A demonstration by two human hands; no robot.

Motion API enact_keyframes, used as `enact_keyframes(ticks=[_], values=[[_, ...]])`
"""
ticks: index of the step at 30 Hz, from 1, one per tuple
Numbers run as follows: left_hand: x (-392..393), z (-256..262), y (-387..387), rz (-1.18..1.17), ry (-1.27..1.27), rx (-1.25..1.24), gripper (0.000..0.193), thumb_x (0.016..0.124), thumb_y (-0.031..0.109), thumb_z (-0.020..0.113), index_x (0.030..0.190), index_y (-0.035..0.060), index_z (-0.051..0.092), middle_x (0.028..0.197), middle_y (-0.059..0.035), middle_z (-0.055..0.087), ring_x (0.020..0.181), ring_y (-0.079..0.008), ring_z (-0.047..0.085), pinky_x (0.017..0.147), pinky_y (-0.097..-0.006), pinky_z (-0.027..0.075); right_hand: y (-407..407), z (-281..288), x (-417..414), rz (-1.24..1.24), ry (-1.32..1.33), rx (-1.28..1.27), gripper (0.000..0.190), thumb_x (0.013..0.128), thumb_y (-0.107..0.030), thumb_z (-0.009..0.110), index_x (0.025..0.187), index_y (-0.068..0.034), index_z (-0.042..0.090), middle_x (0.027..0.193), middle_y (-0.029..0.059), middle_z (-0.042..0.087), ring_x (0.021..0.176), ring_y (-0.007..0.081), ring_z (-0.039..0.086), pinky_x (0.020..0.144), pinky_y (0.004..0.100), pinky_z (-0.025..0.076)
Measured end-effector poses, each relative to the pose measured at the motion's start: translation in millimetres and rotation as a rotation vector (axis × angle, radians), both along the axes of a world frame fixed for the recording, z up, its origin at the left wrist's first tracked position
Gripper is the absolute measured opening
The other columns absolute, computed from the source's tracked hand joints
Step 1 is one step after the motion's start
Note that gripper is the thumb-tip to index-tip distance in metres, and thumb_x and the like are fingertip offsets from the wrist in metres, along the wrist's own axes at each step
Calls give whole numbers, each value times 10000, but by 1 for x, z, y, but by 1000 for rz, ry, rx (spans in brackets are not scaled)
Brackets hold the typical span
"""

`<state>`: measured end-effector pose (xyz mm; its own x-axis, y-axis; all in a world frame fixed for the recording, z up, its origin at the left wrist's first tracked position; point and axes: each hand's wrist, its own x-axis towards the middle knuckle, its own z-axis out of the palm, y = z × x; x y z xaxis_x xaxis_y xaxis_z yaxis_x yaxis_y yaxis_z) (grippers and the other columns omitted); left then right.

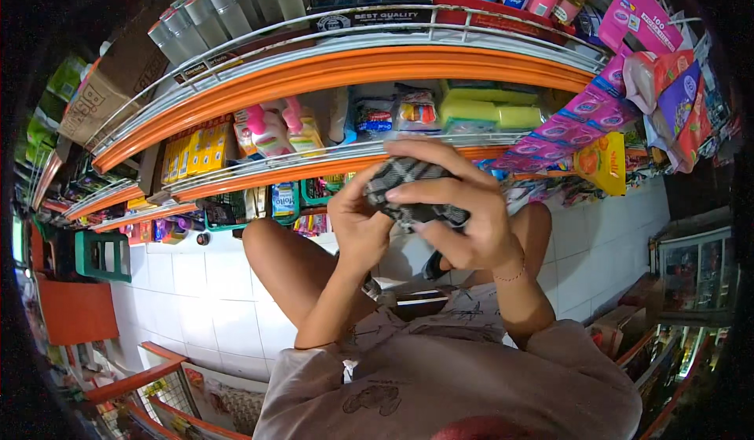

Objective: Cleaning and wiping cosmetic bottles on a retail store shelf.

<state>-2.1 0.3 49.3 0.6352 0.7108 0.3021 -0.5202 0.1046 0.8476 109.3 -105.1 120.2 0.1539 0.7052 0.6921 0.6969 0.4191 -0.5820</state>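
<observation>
A bundle of dark grey and white plaid cloth (412, 183) is held between my two hands, in front of the shelves and above my knees. My left hand (359, 216) grips its left edge, with the thumb and fingers pressed against it. From the right, my right hand (471, 210) wraps its spread fingers over the top and front of the cloth. Whether anything lies inside the folds cannot be seen.
Orange-edged shelves (353, 63) with wire rails stand before me, stocked with bottles and yellow boxes (197, 154). Pink sachet strips (565, 125) hang at the right. A green plastic stool (103, 256) stands on the white tiled floor (206, 298) at the left.
</observation>
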Motion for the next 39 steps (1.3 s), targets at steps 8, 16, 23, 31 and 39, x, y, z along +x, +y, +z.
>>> enact_keyframes(ticks=[8,16,23,31,39], values=[[-5,-2,27,54,-124,-39,333,806,22,678,1126,-23,596,1040,-112,626,941,-177,600,853,-308,481,-17,-5,15,-174,97,-150,303,709,-41,617,1006,-50,676,1148,174,606,1047,296,602,923,370,441],[-6,2,15,160,-36,176,315,808,-61,618,1122,-43,596,1116,-105,592,1033,-167,554,923,-289,425,9,-7,-3,53,74,-78,250,804,-210,673,1003,-59,683,1269,214,511,1119,338,546,943,400,415],[-9,7,26,108,-146,81,325,851,-13,617,1172,-38,573,1069,-103,589,995,-174,550,894,-299,433,-7,-23,8,-237,255,-9,249,818,-156,653,1028,-22,667,1115,158,624,1124,278,552,975,364,397],[-10,0,23,167,-113,72,551,872,-4,608,1378,-6,390,1129,-148,622,1045,-197,591,910,-293,455,8,-27,-14,-11,441,-217,394,809,-95,634,1182,24,591,1121,150,636,1034,182,596,903,308,446],[-12,9,21,55,-65,166,435,859,-4,623,1278,-25,511,1162,-129,569,1065,-176,546,918,-298,436,14,-25,1,-39,459,5,431,853,-211,564,1221,11,545,1232,133,563,1127,208,535,978,313,386]])
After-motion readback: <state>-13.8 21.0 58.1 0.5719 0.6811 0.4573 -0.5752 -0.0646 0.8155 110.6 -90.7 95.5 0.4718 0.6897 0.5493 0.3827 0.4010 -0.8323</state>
